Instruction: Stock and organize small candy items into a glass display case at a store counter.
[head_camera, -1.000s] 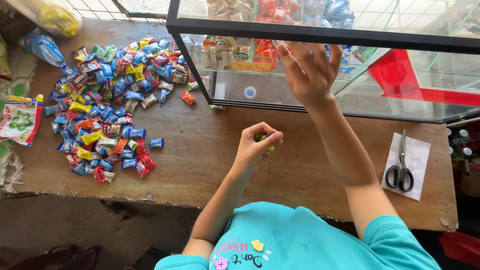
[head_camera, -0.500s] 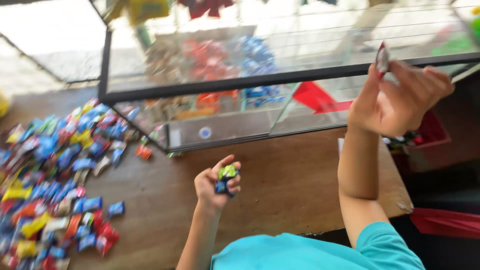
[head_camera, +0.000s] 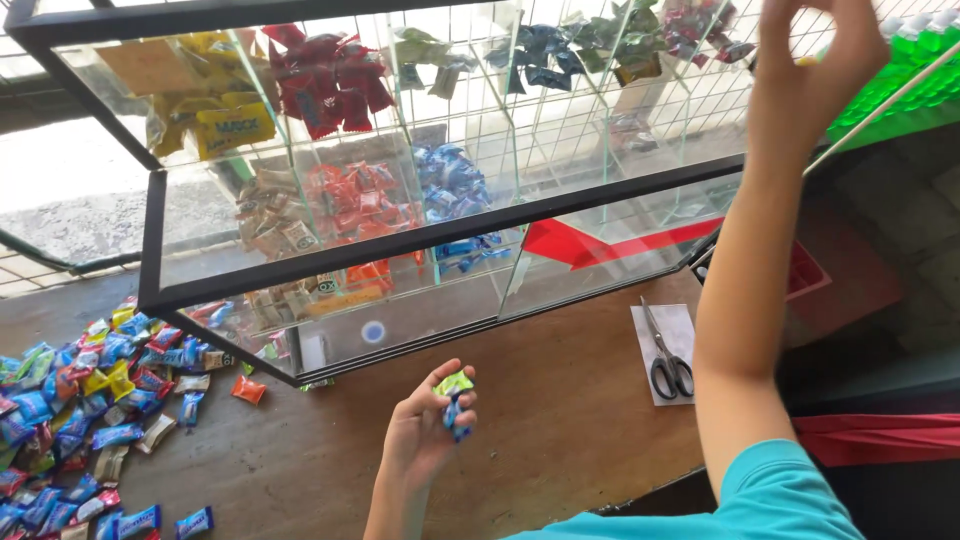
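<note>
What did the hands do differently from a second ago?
The right hand went from the front of the glass case up over its top; the sweet it pinched half a second ago no longer shows. The left hand still holds sweets above the table. Scissors stayed put.

A wooden table (head_camera: 560, 400) bears a glass case (head_camera: 400, 330), scattered candies (head_camera: 90, 400) and scissors (head_camera: 668, 355).

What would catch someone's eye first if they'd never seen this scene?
Probably the glass display case with its black frame, standing on the wooden table, its compartments filled with sorted red, blue, yellow and dark wrapped candies. Next, the loose pile of colourful candies spread at the table's left end. The left hand holds a few wrapped candies over the table, the right hand reaches up above the case, and scissors lie on white paper at the right.
</note>
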